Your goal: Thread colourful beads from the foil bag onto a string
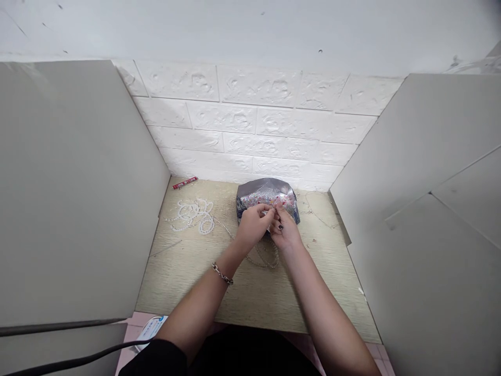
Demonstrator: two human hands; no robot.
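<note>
My left hand [255,225] and my right hand [286,230] meet in front of an open-looking silvery-grey bag [266,186] with small multicoloured beads [254,200] in it. The fingertips of both hands are pinched close together, and whatever lies between them is too small to make out. One fingernail of my right hand is dark. Below the hands, a loop of pale beaded string [266,265] rests on the table [258,297]. It appears to run left behind my left wrist towards a coiled pile of white bead strands [194,215].
A small red packet or stick [185,183] lies at the back left, and a thin needle-like rod [167,247] at the left. Fine strands [313,210] lie right of the bag. Grey panels [78,183] stand on both sides, a white brick-patterned wall [235,117] behind.
</note>
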